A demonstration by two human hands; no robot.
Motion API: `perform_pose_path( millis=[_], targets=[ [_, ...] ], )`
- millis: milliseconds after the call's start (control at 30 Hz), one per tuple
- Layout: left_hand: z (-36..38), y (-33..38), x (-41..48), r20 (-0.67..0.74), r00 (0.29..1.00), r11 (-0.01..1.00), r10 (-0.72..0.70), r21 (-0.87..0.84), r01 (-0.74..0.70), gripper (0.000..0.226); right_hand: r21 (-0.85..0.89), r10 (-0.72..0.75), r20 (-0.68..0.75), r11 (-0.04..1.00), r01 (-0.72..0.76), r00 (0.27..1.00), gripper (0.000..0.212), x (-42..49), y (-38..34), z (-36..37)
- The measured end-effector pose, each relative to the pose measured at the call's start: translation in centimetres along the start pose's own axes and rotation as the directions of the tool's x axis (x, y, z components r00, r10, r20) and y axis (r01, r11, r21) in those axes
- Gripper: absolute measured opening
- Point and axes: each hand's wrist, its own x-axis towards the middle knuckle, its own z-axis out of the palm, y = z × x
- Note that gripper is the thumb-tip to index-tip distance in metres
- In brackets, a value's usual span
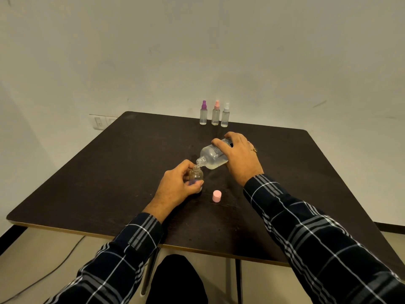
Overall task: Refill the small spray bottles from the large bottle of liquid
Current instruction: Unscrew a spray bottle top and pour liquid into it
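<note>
On the left, the left hand [175,185] has its grip curled round an open small spray bottle [196,174], fingers behind and thumb in front, holding it upright on the tabletop [109,172] with its sprayer off. This bottle looks nearly empty, so I judge its refill has only begun. Something purplish shows under the fingers, too small to name. At the far edge stand three more small bottles in a row, just beside one another, all capped: the purple-topped bottle [203,114], the pink-topped bottle [216,114] and the white-topped bottle [225,116]. Their fill levels are hard to read from here, so I cannot say whether they are done or waiting. Nearer the person, a pink cap [216,195] stands alone on the tabletop, probably off the large bottle. The large bottle [213,155] is tipped steeply, its open neck right at the small bottle's mouth, liquid pooled along its lower side and a thin flow seeming to pass between them. The right hand [241,156] holds it from above, its grip wrapped wide round the body, thumb on the near side. Left to do: filling this bottle, refitting its sprayer, and recapping the large bottle.
</note>
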Motion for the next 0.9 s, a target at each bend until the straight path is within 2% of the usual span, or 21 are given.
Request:
perform_pose_path(
  millis=[900],
  targets=[
    [0.14, -0.32, 0.12, -0.012, 1.0, 1.0, 0.004, -0.004, -0.004, 0.032, -0.017, -0.001, -0.01, 1.0, 0.001, 1.0, 0.071, 0.22, 0.17, 0.4]
  ],
)
